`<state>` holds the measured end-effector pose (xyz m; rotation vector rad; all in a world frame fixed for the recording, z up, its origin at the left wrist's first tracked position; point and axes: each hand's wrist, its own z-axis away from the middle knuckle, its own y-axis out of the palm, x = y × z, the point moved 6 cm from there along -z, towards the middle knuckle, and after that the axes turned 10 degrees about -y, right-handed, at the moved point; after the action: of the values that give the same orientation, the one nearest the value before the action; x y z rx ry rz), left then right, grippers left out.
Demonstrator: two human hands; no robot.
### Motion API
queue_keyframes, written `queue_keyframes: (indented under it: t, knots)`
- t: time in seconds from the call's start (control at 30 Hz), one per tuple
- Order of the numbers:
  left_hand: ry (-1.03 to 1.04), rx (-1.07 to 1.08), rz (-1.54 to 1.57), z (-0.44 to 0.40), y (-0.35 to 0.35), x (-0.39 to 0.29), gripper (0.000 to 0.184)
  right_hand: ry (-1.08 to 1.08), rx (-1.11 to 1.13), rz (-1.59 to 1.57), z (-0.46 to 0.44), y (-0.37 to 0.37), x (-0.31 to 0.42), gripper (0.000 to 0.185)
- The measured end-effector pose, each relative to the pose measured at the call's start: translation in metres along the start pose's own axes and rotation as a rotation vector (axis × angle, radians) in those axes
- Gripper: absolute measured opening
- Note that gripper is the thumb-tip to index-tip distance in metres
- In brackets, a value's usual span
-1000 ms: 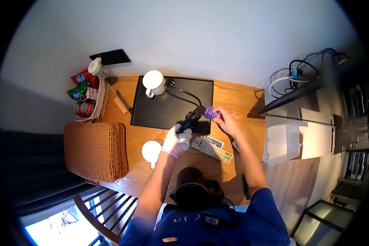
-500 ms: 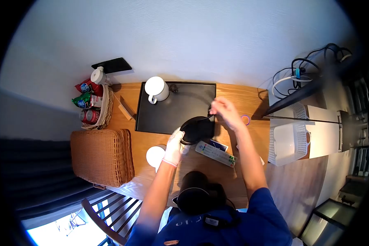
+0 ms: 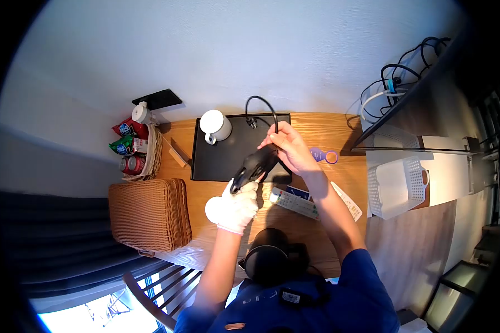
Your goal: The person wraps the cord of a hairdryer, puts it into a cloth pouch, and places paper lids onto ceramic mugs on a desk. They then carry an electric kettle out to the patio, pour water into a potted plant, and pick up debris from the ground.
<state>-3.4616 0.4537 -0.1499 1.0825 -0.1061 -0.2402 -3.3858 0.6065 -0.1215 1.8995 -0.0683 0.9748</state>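
My left hand, in a white glove, grips a round black kettle base from below. The base is tilted nearly edge-on above the front edge of a black tray. My bare right hand pinches the black power cord just beyond the base. The cord arches up and over, with its plug hanging over the tray's back. On the tray's back left stands a white lidded mug. A black kettle stands close to my chest.
A white round object sits beside my left hand. Two remote controls and a purple tag lie at right. A snack basket and woven cases are at left; a white plastic basket is far right.
The base has turned from nearly face-on to nearly edge-on. My right hand has moved left to the cord beside it, and the cord now arches up over the tray.
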Motion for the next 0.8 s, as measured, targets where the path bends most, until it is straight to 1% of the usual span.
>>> queue_keyframes:
  t: [0.03,0.07,0.1,0.13,0.17,0.2,0.23,0.27,0.3,0.33,0.37,0.4,0.43,0.5,0.53,0.57,0.6,0.63,0.7,0.73,0.77,0.8]
  knots:
    - [0.003,0.035,0.131,0.003,0.006,0.002,0.031,-0.004,0.004,-0.001,0.002,0.000,0.001,0.010]
    - [-0.068,0.108,0.191,0.003,0.003,0.003,0.023,-0.017,0.011,0.173,0.004,-0.005,0.005,0.009]
    - [-0.065,0.115,0.192,0.004,0.008,0.004,0.023,-0.029,0.019,0.348,0.007,-0.010,0.008,0.009]
    - [0.064,-0.116,0.028,0.006,0.000,0.000,0.022,-0.069,0.040,0.429,0.010,-0.013,0.011,0.009]
    - [0.194,-0.349,-0.133,0.010,-0.005,-0.006,0.022,-0.064,0.047,0.432,0.017,-0.017,0.013,0.009]
    - [0.406,-0.422,-0.151,0.004,0.012,-0.006,0.024,0.026,-0.033,0.402,0.024,-0.026,0.010,0.009]
    - [0.414,-0.420,-0.140,0.002,0.006,-0.008,0.024,0.119,-0.111,0.371,0.031,-0.036,0.007,0.009]
    - [0.452,-0.381,-0.304,-0.001,0.000,-0.013,0.027,0.159,-0.169,0.312,0.036,-0.046,0.003,0.007]
    - [0.489,-0.339,-0.470,-0.003,0.000,-0.018,0.030,0.166,-0.160,0.313,0.038,-0.051,0.003,0.007]
    - [0.523,-0.296,-0.639,-0.004,0.000,-0.022,0.033,0.126,-0.230,0.118,0.039,-0.059,0.005,0.007]
    - [0.528,-0.298,-0.634,-0.002,-0.007,-0.026,0.033,0.086,-0.302,-0.078,0.039,-0.068,0.006,0.007]
    - [0.425,-0.203,-0.643,-0.001,-0.005,-0.024,0.033,0.045,-0.283,-0.104,0.036,-0.072,0.009,0.008]
    - [0.318,-0.110,-0.650,-0.001,-0.002,-0.020,0.033,0.012,-0.241,-0.088,0.033,-0.075,0.010,0.008]
    - [0.270,-0.145,-0.682,0.005,-0.001,-0.018,0.033,-0.016,-0.204,0.082,0.026,-0.085,0.004,0.007]
    - [0.218,-0.193,-0.600,0.004,-0.003,-0.018,0.032,-0.015,-0.207,0.080,0.024,-0.090,-0.005,0.007]
    - [0.167,-0.242,-0.515,0.003,-0.007,-0.017,0.032,-0.001,-0.179,0.207,0.021,-0.093,-0.016,0.006]
    - [0.189,-0.235,-0.526,-0.002,-0.008,-0.020,0.031,0.013,-0.149,0.334,0.019,-0.095,-0.025,0.006]
    - [0.190,-0.238,-0.527,-0.009,-0.012,-0.024,0.031,0.036,-0.201,0.294,0.020,-0.100,-0.033,0.007]
    - [0.264,-0.205,-0.630,-0.021,-0.015,-0.035,0.031,-0.119,-0.127,0.596,0.017,-0.106,-0.036,0.007]
    - [0.318,-0.309,-0.648,-0.028,-0.023,-0.037,0.030,-0.112,-0.126,0.592,0.019,-0.112,-0.043,0.007]
    - [0.335,-0.399,-0.763,-0.033,-0.029,-0.038,0.031,-0.076,-0.101,0.602,0.022,-0.116,-0.052,0.007]
    - [0.408,-0.462,-0.738,-0.040,-0.034,-0.036,0.032,-0.040,-0.074,0.614,0.024,-0.118,-0.057,0.007]
